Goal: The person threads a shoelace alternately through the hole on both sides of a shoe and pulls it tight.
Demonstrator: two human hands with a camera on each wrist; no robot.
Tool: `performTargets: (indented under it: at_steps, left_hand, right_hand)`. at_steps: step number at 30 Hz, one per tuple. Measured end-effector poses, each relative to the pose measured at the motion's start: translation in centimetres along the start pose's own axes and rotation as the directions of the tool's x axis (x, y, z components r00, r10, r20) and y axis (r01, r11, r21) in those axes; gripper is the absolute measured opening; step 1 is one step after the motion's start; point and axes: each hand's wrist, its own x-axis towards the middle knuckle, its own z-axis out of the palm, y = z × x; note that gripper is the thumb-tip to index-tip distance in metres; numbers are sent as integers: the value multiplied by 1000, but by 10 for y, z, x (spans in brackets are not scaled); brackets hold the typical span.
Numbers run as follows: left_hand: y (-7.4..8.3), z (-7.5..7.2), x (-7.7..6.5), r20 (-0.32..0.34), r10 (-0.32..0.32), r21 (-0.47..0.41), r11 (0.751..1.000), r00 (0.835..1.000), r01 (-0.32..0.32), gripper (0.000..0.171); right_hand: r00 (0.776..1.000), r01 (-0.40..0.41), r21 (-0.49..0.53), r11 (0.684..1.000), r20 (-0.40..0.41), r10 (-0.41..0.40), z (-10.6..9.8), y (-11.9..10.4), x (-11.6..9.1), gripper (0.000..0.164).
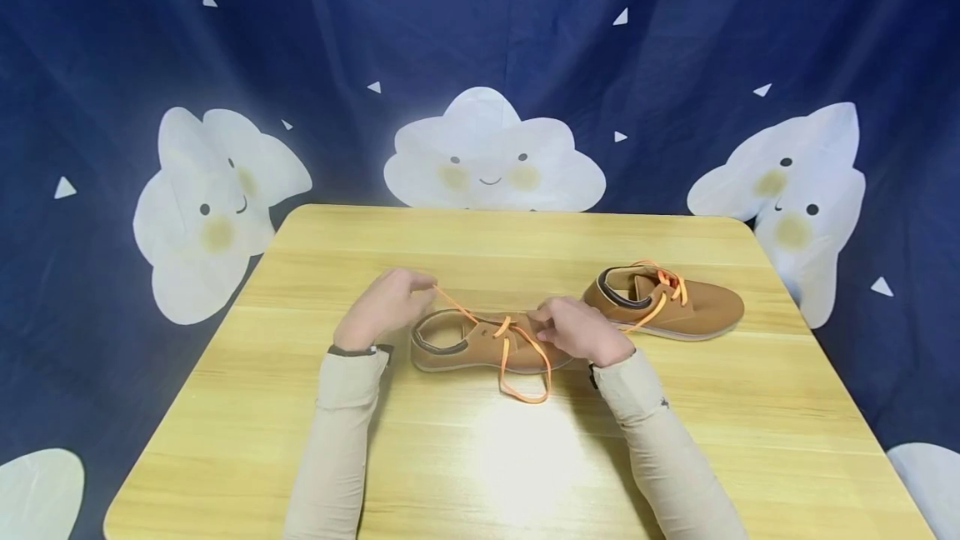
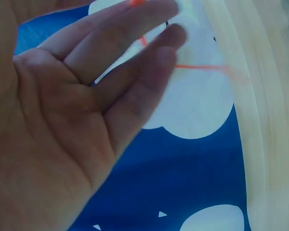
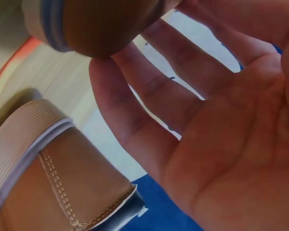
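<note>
A brown shoe (image 1: 480, 350) with an orange lace lies near the middle of the table, toe to the right. Between thumb and forefinger, my left hand (image 1: 386, 307) pinches one end of the orange lace (image 1: 453, 303) and holds it taut above the heel side. The lace's other part hangs in a loop (image 1: 525, 398) over the near side of the shoe. My right hand (image 1: 583, 328) grips the toe; in the right wrist view its fingers (image 3: 135, 103) touch the toe (image 3: 106, 33). In the left wrist view the lace (image 2: 200, 67) runs from the fingers toward the table.
A second brown shoe (image 1: 705, 307), its orange lace loosely gathered on top, sits right behind my right hand; its heel (image 3: 82, 178) shows close by in the right wrist view. The wooden table (image 1: 450, 457) ends at a blue curtain (image 1: 420, 15) with white clouds.
</note>
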Motion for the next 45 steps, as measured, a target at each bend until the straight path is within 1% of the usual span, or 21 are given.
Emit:
performTargets:
  at_steps: [2,3,6,8,10,11,13,15,17,18,21,24,27,30,32,34,36,39,41,43,45]
  left_hand:
    - [-1,-1,1,6,-6,-18,1000,1000,6,42]
    - [-3,-1,1,16,-7,-22,1000,1000,7,42]
    - [-7,1,3,97,-14,-37,999,995,18,35]
    - [-12,4,5,156,-11,-38,999,988,18,34]
    - [-15,7,6,209,1,-34,999,978,6,40]
    - [-16,8,7,227,6,-27,1000,974,0,44]
    - [-17,10,7,249,4,-14,1000,969,-1,48]
    - [-15,10,7,251,-6,0,1000,968,7,48]
    - [-14,10,6,244,-18,11,1000,970,15,49]
    - [-13,10,6,239,-21,10,1000,971,19,50]
    - [-11,9,5,216,-27,-8,1000,976,29,52]
    - [-9,9,5,175,-10,-30,999,984,15,53]
    - [-6,8,4,117,23,-30,999,993,-20,50]
    - [-1,7,4,67,54,-22,998,996,-52,46]
    - [3,6,4,42,64,-17,998,997,-63,43]
    - [8,5,3,19,73,-15,997,997,-73,42]
    - [16,4,1,-10,83,-15,996,996,-83,40]
    - [30,4,-3,-56,125,-18,992,991,-126,37]
    - [42,5,-5,-71,172,-10,985,982,-174,33]
    - [54,8,-6,-61,234,-11,972,970,-235,31]
    - [65,12,-7,-32,297,-11,955,954,-298,28]
  right_hand:
    - [1000,-31,24,999,-2,32,-1,0,0,34]
    - [999,-43,36,998,-3,43,-1,0,0,37]
    - [999,-43,50,998,-4,43,-1,1,0,36]
    - [1000,-28,38,999,-13,29,-2,2,0,28]
    - [1000,5,17,1000,-30,-4,-3,1,0,13]
    - [999,11,15,1000,-43,-10,-3,-1,0,10]
    - [997,23,13,1000,-77,-22,-3,-5,0,9]
    - [995,24,22,999,-102,-22,-2,-11,0,11]
    - [994,14,35,999,-113,-10,0,-15,1,8]
    - [994,18,30,999,-112,-15,2,-16,2,10]
    - [994,19,2,1000,-104,-19,7,-18,3,20]
    - [995,-18,-32,999,-98,15,6,-17,0,31]
    - [995,-72,-41,997,-73,69,2,-16,-4,34]
    - [996,-85,-23,996,-39,84,-1,-15,-5,31]
    - [996,-83,-15,996,-17,83,-3,-14,-6,25]
    - [997,-82,3,997,-13,82,-7,-14,-7,19]
    - [997,-76,62,995,-30,78,-13,-13,-11,11]
    - [994,-45,204,978,-86,64,-25,-11,-18,3]
    - [991,-13,271,962,-125,48,-32,-10,-24,8]
    - [989,4,269,963,-141,35,-39,-10,-30,14]
    - [990,14,199,980,-138,14,-43,-10,-36,18]
